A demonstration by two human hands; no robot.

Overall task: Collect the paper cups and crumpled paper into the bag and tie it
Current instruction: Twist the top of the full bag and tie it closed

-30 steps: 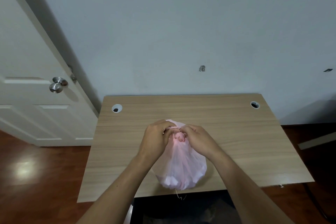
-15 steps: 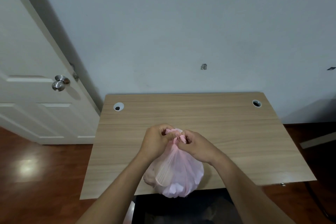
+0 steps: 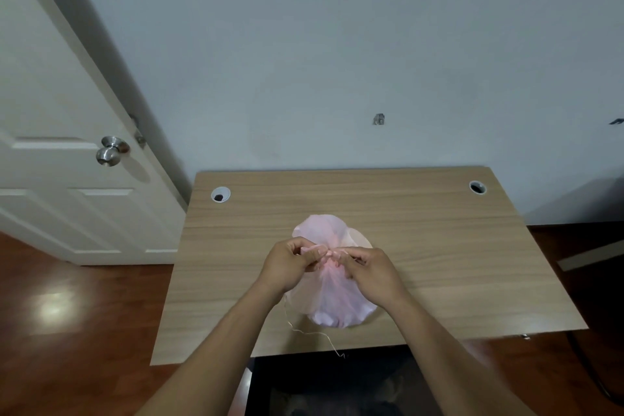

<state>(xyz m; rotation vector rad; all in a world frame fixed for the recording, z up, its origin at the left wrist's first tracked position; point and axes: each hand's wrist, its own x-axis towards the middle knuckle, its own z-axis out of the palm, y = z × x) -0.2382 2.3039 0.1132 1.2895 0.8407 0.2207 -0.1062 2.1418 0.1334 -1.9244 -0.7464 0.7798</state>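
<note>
A pink, see-through plastic bag [image 3: 332,304] lies bulging on the wooden table [image 3: 439,246], its gathered neck pointing up between my hands. My left hand [image 3: 287,267] pinches one strip of the neck from the left. My right hand [image 3: 368,272] pinches the other strip from the right. The two strips cross at a small twist between my fingertips. Pale shapes show faintly through the plastic; I cannot tell cups from paper. A thin loose string [image 3: 314,334] trails from the bag toward the table's near edge.
The table has a cable hole at the back left [image 3: 220,194] and one at the back right [image 3: 477,187]. A white door [image 3: 67,162] with a metal knob stands open at left. Wooden floor lies on both sides; a dark gap lies under the near edge.
The bag has shifted away from the table's near edge and lies flatter. My hands have drawn slightly apart, pulling the neck strips sideways. A loose string now shows by the bag.
</note>
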